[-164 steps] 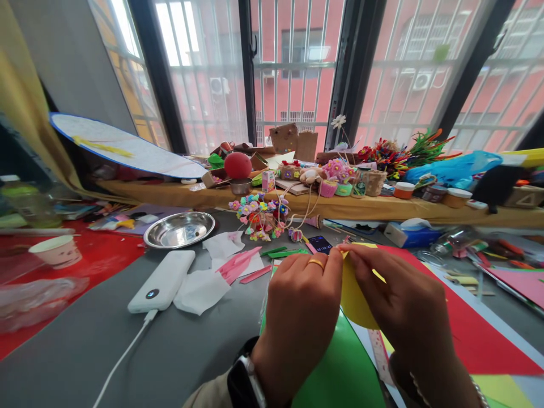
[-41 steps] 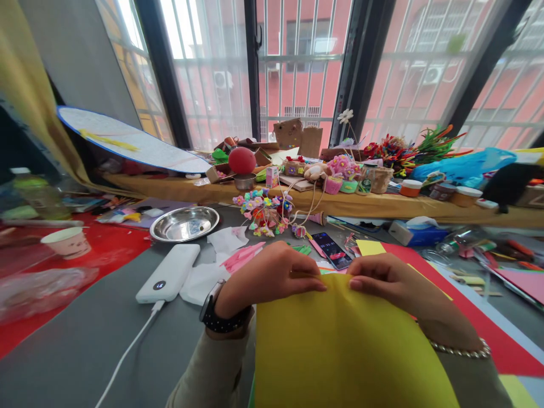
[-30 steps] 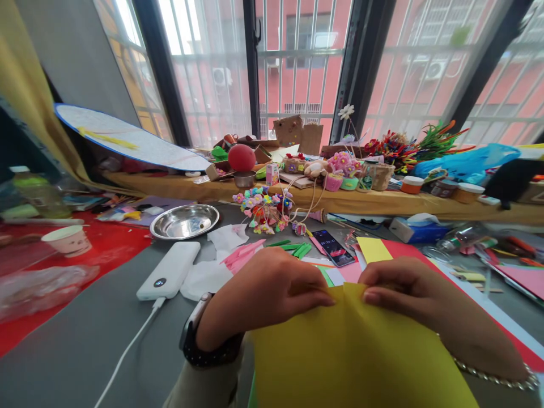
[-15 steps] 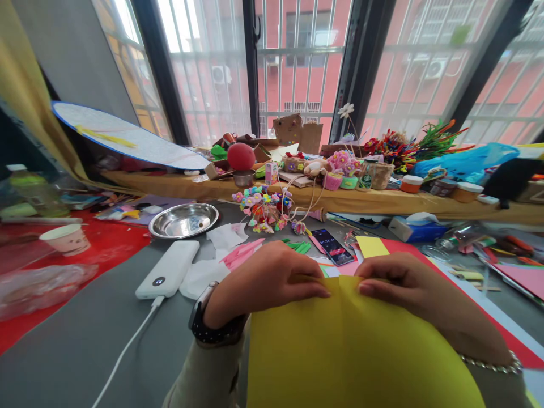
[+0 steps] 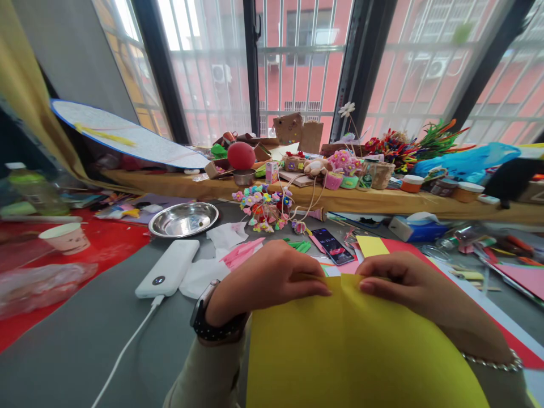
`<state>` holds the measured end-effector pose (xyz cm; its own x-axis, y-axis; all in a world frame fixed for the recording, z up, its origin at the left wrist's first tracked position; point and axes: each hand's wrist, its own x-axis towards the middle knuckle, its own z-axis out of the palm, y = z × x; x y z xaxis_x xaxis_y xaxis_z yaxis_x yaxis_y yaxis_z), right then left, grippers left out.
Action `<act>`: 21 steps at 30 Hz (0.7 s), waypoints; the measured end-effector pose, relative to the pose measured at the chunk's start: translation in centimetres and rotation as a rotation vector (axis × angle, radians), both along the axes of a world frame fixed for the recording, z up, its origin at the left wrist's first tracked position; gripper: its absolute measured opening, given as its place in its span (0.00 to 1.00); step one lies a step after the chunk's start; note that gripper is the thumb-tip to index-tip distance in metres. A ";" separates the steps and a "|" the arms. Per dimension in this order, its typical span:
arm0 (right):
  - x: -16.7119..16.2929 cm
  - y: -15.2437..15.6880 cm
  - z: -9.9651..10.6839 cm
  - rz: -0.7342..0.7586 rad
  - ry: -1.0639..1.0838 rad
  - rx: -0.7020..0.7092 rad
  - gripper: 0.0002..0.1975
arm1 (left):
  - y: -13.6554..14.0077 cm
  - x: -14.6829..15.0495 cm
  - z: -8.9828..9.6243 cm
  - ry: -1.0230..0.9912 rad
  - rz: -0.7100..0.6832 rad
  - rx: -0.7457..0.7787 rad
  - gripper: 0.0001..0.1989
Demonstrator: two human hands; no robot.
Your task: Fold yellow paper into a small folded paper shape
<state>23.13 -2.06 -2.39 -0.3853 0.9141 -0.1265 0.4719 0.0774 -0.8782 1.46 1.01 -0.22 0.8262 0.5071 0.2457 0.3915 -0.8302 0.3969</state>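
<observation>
Hands well apart from each other, left hand (image 5: 272,275) and right hand (image 5: 408,286) each clamped with thumb and fingers on the far edge of a yellow sheet (image 5: 348,351), one on either side of a faint crease; some fingers hidden from view. Sheet close in front of the body, at the near middle of the table (image 5: 106,323), pinched edge pointing away toward the window (image 5: 297,62). Crease running from that edge back toward the body, right side bowed outward; near end out of frame, so cannot tell which way the long axis lies. Dark-strapped watch (image 5: 204,300) on the left wrist, beaded bracelet (image 5: 493,364) on the right.

Just beyond the hands, a phone (image 5: 334,247) with timer digits beginning 00:33, last pair too small to be sure of. Beside it, green strips (image 5: 301,247); nearer the right hand, a red sheet (image 5: 408,247). To the left, pink strips (image 5: 242,254), then a white power bank (image 5: 170,266), display digits too small to read, with a white cable (image 5: 127,345) plugged in. Farther off, a steel dish (image 5: 182,222), a paper cup (image 5: 66,239) with illegible print, and a flower bunch (image 5: 263,207). On the cloth-covered ledge (image 5: 195,184), a red ball (image 5: 241,156).
</observation>
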 end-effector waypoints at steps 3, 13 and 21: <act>0.0 0.1 -0.1 0.001 0.007 -0.008 0.14 | 0.0 0.0 0.0 0.000 0.001 -0.003 0.11; -0.1 0.2 -0.1 0.002 -0.008 0.027 0.13 | 0.3 -0.1 -0.2 0.001 0.001 -0.025 0.11; 0.4 0.3 -0.2 0.020 -0.004 0.039 0.11 | 0.3 0.0 0.0 0.005 -0.025 -0.044 0.10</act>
